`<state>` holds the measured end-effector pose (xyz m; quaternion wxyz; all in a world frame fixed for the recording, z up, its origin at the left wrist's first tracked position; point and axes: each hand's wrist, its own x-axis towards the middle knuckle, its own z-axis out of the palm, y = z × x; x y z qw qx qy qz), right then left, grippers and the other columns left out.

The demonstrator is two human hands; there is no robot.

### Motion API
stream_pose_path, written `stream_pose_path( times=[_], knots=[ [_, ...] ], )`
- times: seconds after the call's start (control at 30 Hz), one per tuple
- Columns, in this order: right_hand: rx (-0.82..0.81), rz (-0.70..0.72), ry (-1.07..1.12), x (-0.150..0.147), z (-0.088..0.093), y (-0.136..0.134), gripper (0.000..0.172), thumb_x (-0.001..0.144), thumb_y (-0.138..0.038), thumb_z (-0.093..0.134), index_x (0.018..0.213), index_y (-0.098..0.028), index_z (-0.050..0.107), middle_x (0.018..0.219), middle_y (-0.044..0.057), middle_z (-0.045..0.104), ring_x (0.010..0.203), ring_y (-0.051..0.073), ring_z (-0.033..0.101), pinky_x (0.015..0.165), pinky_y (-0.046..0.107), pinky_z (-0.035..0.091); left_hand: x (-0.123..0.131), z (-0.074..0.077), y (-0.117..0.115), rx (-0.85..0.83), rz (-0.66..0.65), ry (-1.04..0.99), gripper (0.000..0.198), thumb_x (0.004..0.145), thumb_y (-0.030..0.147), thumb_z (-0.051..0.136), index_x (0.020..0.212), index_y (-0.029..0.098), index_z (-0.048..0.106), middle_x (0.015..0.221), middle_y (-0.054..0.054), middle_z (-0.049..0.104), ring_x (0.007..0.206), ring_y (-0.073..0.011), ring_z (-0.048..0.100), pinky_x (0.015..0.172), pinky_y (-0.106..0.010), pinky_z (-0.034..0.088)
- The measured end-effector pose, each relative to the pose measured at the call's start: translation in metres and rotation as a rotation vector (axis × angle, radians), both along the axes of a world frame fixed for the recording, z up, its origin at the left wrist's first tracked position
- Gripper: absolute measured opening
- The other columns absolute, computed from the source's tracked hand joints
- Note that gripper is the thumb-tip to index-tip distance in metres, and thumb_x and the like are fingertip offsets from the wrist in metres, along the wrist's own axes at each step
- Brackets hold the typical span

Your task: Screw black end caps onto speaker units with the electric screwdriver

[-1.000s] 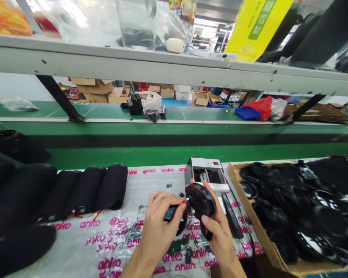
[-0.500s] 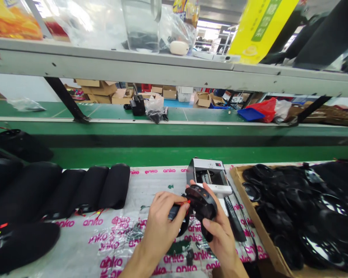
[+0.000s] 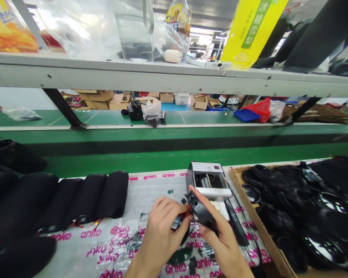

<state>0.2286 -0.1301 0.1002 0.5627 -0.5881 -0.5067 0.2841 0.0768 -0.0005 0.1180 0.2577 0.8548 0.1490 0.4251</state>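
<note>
Gripped in my right hand (image 3: 224, 237) is a black plastic housing (image 3: 201, 210), turned so a narrow face with small openings shows. My left hand (image 3: 165, 231) pinches thin red wires (image 3: 187, 211) right beside that housing. A dark part with a shiny face (image 3: 176, 222) shows between my left fingers; its kind is unclear. Both hands are over the printed foam sheet. Just beyond them stands a silver machine with an open top (image 3: 210, 179) and a red switch.
Black fabric-covered cylinders (image 3: 111, 195) stand in a row at left, some with wires. A cardboard tray (image 3: 237, 185) of glossy black parts lies at right. A black cable (image 3: 248, 220) runs beside it. A shelf (image 3: 133, 75) crosses above, before a green conveyor (image 3: 104, 119).
My right hand has turned the black housing, so its broad face with holes has given way to a narrower side. The left hand keeps its pinch by the wires. The view has tilted slightly upward.
</note>
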Motion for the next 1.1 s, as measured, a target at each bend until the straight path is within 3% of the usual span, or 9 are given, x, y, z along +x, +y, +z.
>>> stream_pose_path(
  times=[0.17, 0.37, 0.5, 0.67, 0.77, 0.97, 1.1],
  knots=[
    [-0.026, -0.005, 0.056, -0.003, -0.002, 0.0, 0.057, 0.11, -0.031, 0.056, 0.164, -0.048, 0.05, 0.177, -0.006, 0.043, 0.168, 0.024, 0.036, 0.143, 0.046, 0.023, 0.0, -0.002, -0.001, 0.013, 0.014, 0.025, 0.013, 0.103, 0.008, 0.064, 0.102, 0.021, 0.067, 0.09, 0.001, 0.078, 0.082, -0.0176, 0.073, 0.083, -0.035, 0.053],
    [-0.083, -0.015, 0.279, -0.001, -0.015, -0.006, 0.065, 0.107, -0.044, 0.063, 0.169, -0.043, 0.044, 0.178, -0.002, 0.041, 0.167, 0.031, 0.036, 0.142, 0.057, 0.018, -0.001, -0.014, -0.008, -0.084, 0.153, -0.024, 0.008, 0.104, 0.019, 0.071, 0.104, 0.024, 0.065, 0.093, 0.001, 0.082, 0.081, -0.0202, 0.077, 0.091, -0.04, 0.053],
    [-0.071, -0.006, 0.286, -0.004, -0.016, -0.008, 0.063, 0.107, -0.043, 0.063, 0.168, -0.044, 0.045, 0.178, -0.002, 0.042, 0.167, 0.029, 0.036, 0.143, 0.053, 0.018, -0.007, -0.014, -0.009, -0.078, 0.03, 0.013, 0.017, 0.104, 0.01, 0.068, 0.11, 0.025, 0.067, 0.1, 0.003, 0.082, 0.087, -0.0172, 0.076, 0.1, -0.04, 0.049],
    [-0.032, 0.019, 0.357, -0.01, -0.009, -0.004, 0.063, 0.104, -0.047, 0.067, 0.165, -0.041, 0.052, 0.174, 0.001, 0.049, 0.165, 0.031, 0.04, 0.141, 0.052, 0.024, -0.009, -0.011, -0.007, -0.163, 0.017, -0.03, 0.016, 0.103, 0.008, 0.068, 0.101, 0.024, 0.068, 0.098, -0.001, 0.078, 0.093, -0.0189, 0.073, 0.088, -0.035, 0.053],
    [-0.008, 0.0, 0.456, -0.012, -0.009, -0.002, 0.063, 0.1, -0.051, 0.071, 0.161, -0.04, 0.058, 0.17, 0.001, 0.054, 0.162, 0.033, 0.045, 0.139, 0.054, 0.028, -0.008, -0.01, -0.006, -0.171, -0.013, -0.054, 0.018, 0.101, 0.006, 0.069, 0.098, 0.023, 0.067, 0.092, 0.001, 0.077, 0.089, -0.0184, 0.072, 0.09, -0.036, 0.053],
    [-0.023, -0.037, 0.577, -0.011, -0.006, -0.004, 0.069, 0.098, -0.062, 0.065, 0.16, -0.033, 0.061, 0.169, 0.004, 0.055, 0.159, 0.038, 0.049, 0.137, 0.055, 0.031, -0.014, -0.008, -0.001, -0.166, -0.143, 0.015, 0.023, 0.103, 0.004, 0.065, 0.112, 0.025, 0.068, 0.104, 0.002, 0.08, 0.098, -0.0174, 0.072, 0.095, -0.036, 0.051],
    [0.0, 0.017, 0.458, -0.006, -0.003, -0.003, 0.063, 0.101, -0.057, 0.061, 0.158, -0.031, 0.063, 0.168, 0.006, 0.057, 0.159, 0.038, 0.049, 0.138, 0.057, 0.028, -0.013, -0.008, -0.001, -0.229, -0.109, 0.012, 0.018, 0.102, 0.007, 0.07, 0.099, 0.024, 0.068, 0.095, 0.004, 0.079, 0.094, -0.0175, 0.071, 0.091, -0.035, 0.051]
  ],
)
